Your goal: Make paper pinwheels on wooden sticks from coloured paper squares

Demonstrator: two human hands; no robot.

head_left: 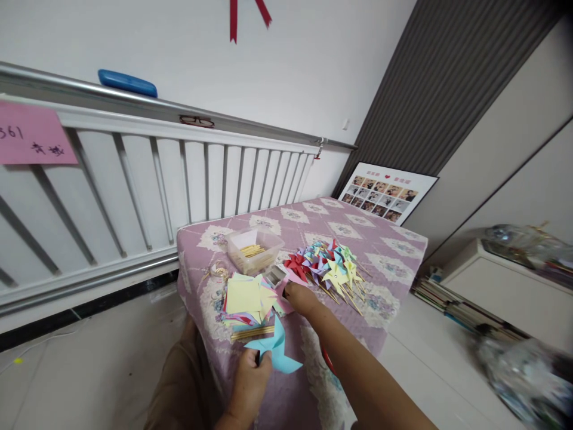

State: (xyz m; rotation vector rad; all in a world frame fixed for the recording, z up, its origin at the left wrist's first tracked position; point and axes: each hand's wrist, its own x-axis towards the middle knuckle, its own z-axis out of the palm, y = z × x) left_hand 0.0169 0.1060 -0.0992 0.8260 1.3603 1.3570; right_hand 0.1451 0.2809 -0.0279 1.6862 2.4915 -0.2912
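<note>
My left hand (251, 376) pinches a light blue paper pinwheel (276, 349) between thumb and fingers, near the table's front edge. Its blades are folded in, and no stick shows on it. My right hand (301, 297) reaches over pink paper (283, 288), close to a small greyish container (274, 275); its fingertips are hidden. Left of that hand lies a stack of coloured paper squares (243, 297), pale yellow on top. A few thin wooden sticks (253, 332) lie just in front of the stack. Finished pinwheels on sticks (336, 273) form a colourful pile to the right.
Behind the stack stands a clear plastic box (255, 254) holding wooden sticks. A lace-patterned pink cloth (378, 263) covers the table. The white radiator (215, 173) runs along the wall; a photo board (387, 191) leans at the far end.
</note>
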